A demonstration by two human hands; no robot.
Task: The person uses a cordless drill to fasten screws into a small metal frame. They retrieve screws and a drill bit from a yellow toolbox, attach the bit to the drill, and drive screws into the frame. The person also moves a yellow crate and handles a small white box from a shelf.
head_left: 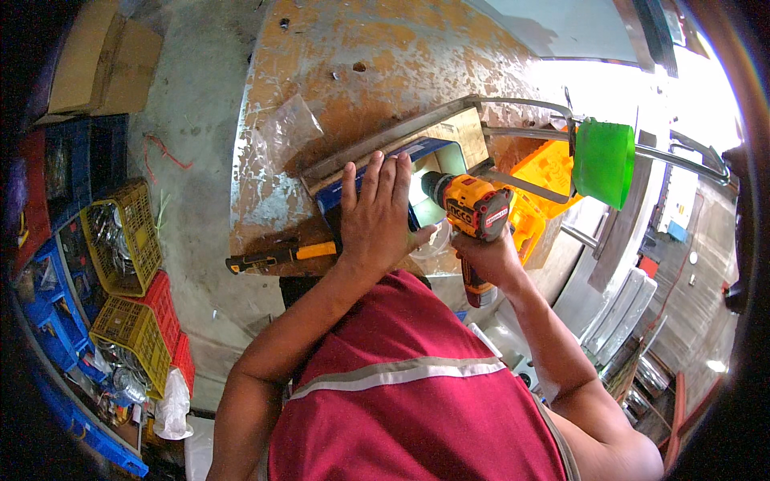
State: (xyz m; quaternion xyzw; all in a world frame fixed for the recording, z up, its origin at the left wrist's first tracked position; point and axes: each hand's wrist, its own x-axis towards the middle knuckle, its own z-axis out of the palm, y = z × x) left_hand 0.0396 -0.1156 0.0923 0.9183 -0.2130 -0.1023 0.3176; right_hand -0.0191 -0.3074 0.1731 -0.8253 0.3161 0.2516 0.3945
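**Drill at the blue box on the rusty bench**

My left hand (pixel 377 212) lay flat and spread, palm down, on the blue box (pixel 425 152), fingers (pixel 383 172) pointing to twelve o'clock and gripping nothing, only pressing. The box sat under them, its pale open inside showing just at three o'clock of my fingertips. My right hand (pixel 488 255) was clenched round the grip of the orange and black drill (pixel 473 210), whose nose pointed to about ten o'clock into that opening, just beside my left thumb.

The box rested on the worn bench (pixel 353 64), against a grey metal bar (pixel 385 144) running along its twelve o'clock side. A yellow-handled tool (pixel 277 255) lay at nine o'clock of my left wrist, near the bench edge. A crumpled clear plastic bag (pixel 289 128) lay at eleven o'clock. An orange case (pixel 545 172) stood at three o'clock of the drill, and a green tub (pixel 603 160) beyond it. On the floor at nine o'clock stood yellow crates (pixel 120 232), a red crate (pixel 164 301) and a blue crate (pixel 48 297); flattened brown cardboard (pixel 104 56) lay at ten o'clock. The drill carried a small red oblong label on its side.
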